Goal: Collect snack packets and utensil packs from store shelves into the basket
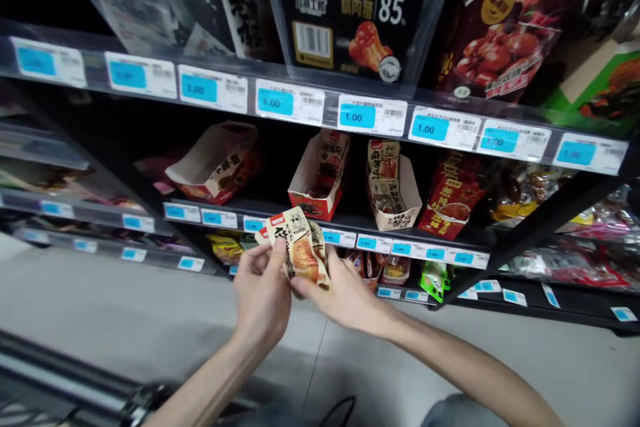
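Observation:
Between my two hands, in front of the shelf, are small cream-coloured snack packets (305,250) with red corners and a picture of food; more than one seems to be stacked. My left hand (264,287) grips their left side, thumb on top. On their lower right edge my right hand (340,287) is closed, its thumb across the front. Just behind stands an open cream box (407,197) with similar packets inside. Beside it a red and white box (305,190) holds a few packets against its right wall.
Another open box (215,167) stands left on this shelf, and a red package (450,197) right. Above runs a shelf edge with price tags (373,117) and a large black tub (360,13). Lower shelves hold bagged snacks. A dark metal frame (75,373) lies at lower left.

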Motion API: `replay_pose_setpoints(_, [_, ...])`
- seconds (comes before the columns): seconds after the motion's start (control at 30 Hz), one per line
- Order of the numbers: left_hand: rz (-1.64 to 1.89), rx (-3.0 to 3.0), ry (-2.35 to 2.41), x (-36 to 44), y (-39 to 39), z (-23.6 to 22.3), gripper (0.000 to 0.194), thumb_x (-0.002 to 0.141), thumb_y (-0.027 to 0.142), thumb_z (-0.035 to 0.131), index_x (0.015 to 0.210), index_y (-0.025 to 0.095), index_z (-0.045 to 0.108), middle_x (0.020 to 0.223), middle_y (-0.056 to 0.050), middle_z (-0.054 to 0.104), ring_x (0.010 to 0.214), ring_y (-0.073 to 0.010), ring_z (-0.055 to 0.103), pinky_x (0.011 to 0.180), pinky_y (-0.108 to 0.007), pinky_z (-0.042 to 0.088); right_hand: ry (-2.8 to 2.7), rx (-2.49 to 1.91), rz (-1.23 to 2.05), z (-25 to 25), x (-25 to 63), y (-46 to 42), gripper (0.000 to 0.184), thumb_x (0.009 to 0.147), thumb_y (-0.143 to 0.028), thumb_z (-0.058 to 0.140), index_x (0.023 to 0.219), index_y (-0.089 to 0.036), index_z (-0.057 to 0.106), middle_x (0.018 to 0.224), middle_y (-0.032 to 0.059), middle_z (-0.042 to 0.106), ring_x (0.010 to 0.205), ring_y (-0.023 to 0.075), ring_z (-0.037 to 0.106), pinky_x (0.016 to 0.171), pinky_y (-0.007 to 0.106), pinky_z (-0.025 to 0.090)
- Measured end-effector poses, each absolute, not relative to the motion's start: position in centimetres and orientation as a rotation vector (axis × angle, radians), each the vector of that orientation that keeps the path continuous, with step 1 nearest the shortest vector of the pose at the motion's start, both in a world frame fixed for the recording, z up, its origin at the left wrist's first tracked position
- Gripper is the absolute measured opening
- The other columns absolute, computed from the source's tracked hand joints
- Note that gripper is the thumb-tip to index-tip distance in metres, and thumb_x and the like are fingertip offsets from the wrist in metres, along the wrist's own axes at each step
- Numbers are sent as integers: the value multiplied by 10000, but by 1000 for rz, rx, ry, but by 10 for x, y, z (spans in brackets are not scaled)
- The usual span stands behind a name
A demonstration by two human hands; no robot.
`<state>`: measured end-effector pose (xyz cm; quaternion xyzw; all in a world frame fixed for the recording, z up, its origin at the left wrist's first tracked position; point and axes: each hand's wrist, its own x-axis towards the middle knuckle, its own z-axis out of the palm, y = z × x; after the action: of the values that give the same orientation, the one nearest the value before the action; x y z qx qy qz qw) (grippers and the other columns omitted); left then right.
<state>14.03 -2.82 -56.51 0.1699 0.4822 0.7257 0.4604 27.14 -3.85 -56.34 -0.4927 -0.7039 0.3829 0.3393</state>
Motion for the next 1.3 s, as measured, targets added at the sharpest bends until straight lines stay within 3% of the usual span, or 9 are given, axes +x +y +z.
replay_pose_setpoints(0.2, [1672,598,770,157,10,-526,124,840,334,676,830,229,612,938,-38,717,974,-219,697,851,-332,599,-1575,-1161,682,-544,297,-35,290,952,-400,598,1191,-236,579,1058,78,779,967,278,753,814,368,605])
replay_pose_setpoints(0.37, [1336,910,700,190,71,-503,160,767,325,730,877,214,700,820,-46,748,833,-243,714,774,-363,597,-1603,-1014,601,-525,309,-56,286,960,-349,552,1227,-251,570,963,42,791,826,235,767,744,330,620])
replay_pose_setpoints(0.57, [723,2136,826,252,121,-501,238,608,226,846,831,212,765,934,-51,799,977,-279,718,915,-333,541,-1662,-870,852,-508,308,-76,343,964,-394,599,1285,-275,580,1169,36,764,1080,242,743,937,349,614])
replay_pose_setpoints(0.67, [240,2487,1019,267,132,-498,481,635,292,823,1098,176,768,1229,-128,755,1191,-346,669,999,-374,516,-1648,-840,928,-504,313,-74,337,955,-371,607,1270,-251,594,1200,58,752,1127,254,727,982,370,601])
replay_pose_setpoints(0.73, [-125,2609,1070,273,136,-493,699,683,329,780,1350,162,655,1434,-168,637,1285,-366,619,1011,-403,519,-1616,-852,986,-505,316,-71,366,938,-372,637,1272,-229,598,1204,75,749,1115,272,730,986,402,604])
replay_pose_setpoints(0.83, [-372,2671,1058,281,138,-486,808,648,281,769,1426,166,589,1465,-192,602,1231,-386,648,917,-418,561,-1566,-862,1027,-509,319,-64,448,911,-401,697,1300,-217,572,1163,75,757,1073,285,740,959,440,623])
replay_pose_setpoints(1.03, [-316,2720,1104,281,143,-481,555,752,302,687,1296,192,661,1256,-139,727,1045,-329,700,839,-390,553,-1492,-853,1081,-516,321,-60,428,911,-434,721,1256,-225,579,1144,76,754,1036,271,741,858,395,662])
replay_pose_setpoints(1.2, [345,2690,1202,264,167,-489,367,966,273,409,1164,189,706,1148,-104,760,1026,-246,657,961,-379,502,-1368,-828,1184,-518,322,-60,454,882,-424,762,1255,-245,578,1175,69,743,966,254,758,668,310,678])
replay_pose_setpoints(1.3, [753,2565,1179,257,184,-497,281,950,319,496,1089,214,717,998,-85,778,1089,-287,622,1031,-445,472,-1248,-777,1313,-519,319,-58,478,863,-425,782,1263,-252,585,1171,57,750,856,228,770,568,271,665])
